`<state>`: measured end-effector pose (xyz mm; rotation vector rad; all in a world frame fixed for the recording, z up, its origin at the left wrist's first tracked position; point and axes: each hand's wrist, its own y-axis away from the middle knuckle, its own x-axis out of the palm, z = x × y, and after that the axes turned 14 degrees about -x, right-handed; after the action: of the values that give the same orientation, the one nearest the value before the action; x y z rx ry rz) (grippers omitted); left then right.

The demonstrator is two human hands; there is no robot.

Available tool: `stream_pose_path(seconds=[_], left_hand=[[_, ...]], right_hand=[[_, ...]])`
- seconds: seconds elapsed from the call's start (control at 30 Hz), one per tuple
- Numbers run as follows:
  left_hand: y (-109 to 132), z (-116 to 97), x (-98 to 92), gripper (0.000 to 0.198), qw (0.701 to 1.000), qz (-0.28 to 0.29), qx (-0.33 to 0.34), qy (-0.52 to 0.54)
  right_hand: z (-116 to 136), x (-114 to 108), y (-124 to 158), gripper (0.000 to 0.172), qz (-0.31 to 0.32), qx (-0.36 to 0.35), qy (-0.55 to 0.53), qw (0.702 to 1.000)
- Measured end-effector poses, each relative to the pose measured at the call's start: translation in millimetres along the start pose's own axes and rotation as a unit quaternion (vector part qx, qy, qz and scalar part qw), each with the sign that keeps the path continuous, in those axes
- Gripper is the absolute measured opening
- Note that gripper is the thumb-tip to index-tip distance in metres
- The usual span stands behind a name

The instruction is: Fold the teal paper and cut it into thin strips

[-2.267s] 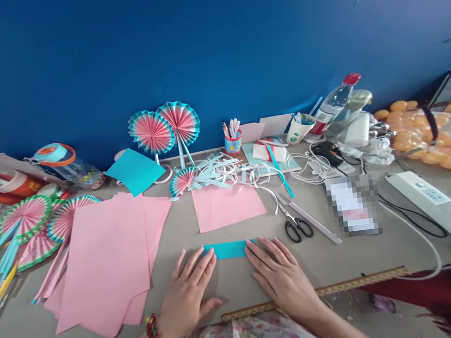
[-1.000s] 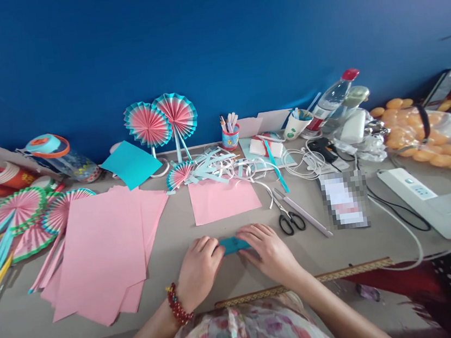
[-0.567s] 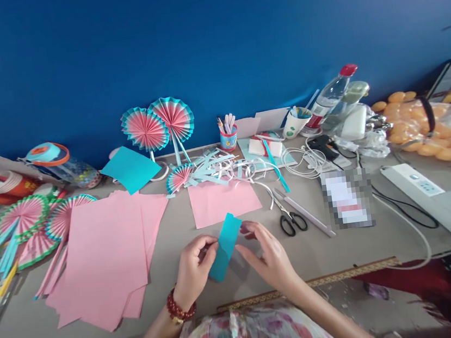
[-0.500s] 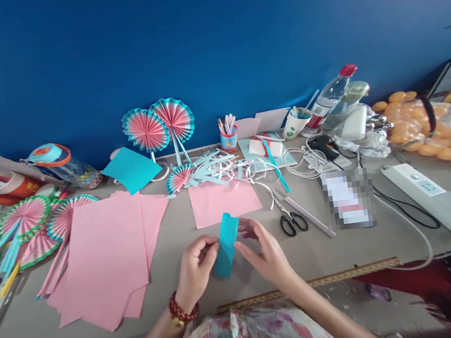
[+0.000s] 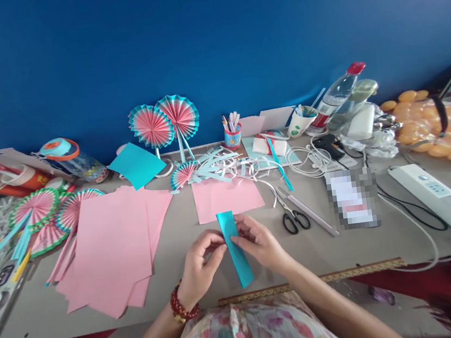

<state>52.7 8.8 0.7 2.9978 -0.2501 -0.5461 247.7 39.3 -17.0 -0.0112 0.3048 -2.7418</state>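
A folded teal paper strip [image 5: 235, 247] is held upright above the grey table [image 5: 333, 246], roughly lengthwise toward me. My left hand [image 5: 199, 268], with a red bead bracelet on its wrist, pinches the strip's left edge with curled fingers. My right hand [image 5: 261, 241] pinches the right edge near the top. A pink square sheet [image 5: 227, 197] lies just beyond the hands.
A pile of pink sheets [image 5: 112, 248] lies left, with pleated paper fans [image 5: 40, 216] beyond it. Black scissors [image 5: 293, 216] and a ruler lie to the right, then a phone [image 5: 352, 200], cables and a power strip [image 5: 425, 185]. Paper scraps [image 5: 225, 168], cups and bottles line the back.
The strip lay flat under both flat hands; they pinched it, lifted it off the table and turned it from sideways to upright, its lower end now swung toward me.
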Motion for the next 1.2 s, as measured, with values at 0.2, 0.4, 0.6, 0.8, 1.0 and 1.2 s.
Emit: stream_pose_path(seconds=[0.2,0.4,0.6,0.8,1.0,1.2], left_hand=[[-9,3,-21.4,0.045,0.9,-0.095,0.252,-0.342],[-13,17,-22.1,0.024,0.849,-0.118,0.305,-0.416],[-6,25,-14.2,0.022,0.861,-0.153,0.211,-0.437],[10,37,-12.5,0.023,0.877,-0.072,0.182,-0.438],[19,42,-15.0,0.023,0.893,-0.042,0.163,-0.418],[13,40,-13.9,0.024,0.919,-0.029,0.126,-0.372]], right_hand=[[-1,-9,-12,0.054,0.1,0.003,-0.009,0.995],[4,-15,-22,0.047,0.158,-0.053,0.129,0.978],[15,-7,-9,0.024,0.188,-0.218,0.477,0.831],[-9,-5,17,0.013,0.209,-0.238,0.546,0.776],[-17,-5,36,0.021,0.197,-0.242,0.521,0.795],[-12,5,29,0.017,0.202,-0.195,0.522,0.805]])
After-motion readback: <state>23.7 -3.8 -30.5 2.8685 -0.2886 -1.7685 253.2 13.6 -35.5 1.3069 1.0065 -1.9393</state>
